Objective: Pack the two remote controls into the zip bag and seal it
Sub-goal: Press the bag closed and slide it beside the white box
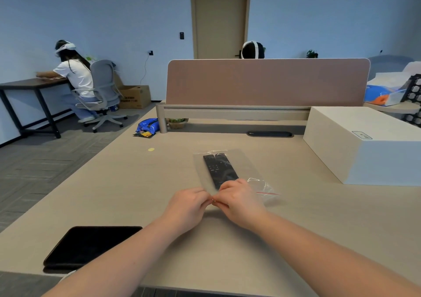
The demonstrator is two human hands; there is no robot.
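- A black tablet (pixel 91 246) lies at the near left edge of my desk (pixel 227 251).
- My left hand (pixel 188 206) and right hand (pixel 239 199) meet fingertip to fingertip mid-desk, both pinched shut on the near end of the zip bag (pixel 227 171).
- The two remote controls (pixel 219 169) lie side by side inside the bag, pointing away from me.
- A white box (pixel 364 146) sits at the far right edge.
- A blue packet (pixel 147 125) rests at the far left corner, beside the divider panel (pixel 266 82).

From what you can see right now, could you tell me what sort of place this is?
Most likely an open-plan office. The hands work at a desk with a fabric divider panel along its far edge, and across the room another person sits in a swivel chair at a separate table.
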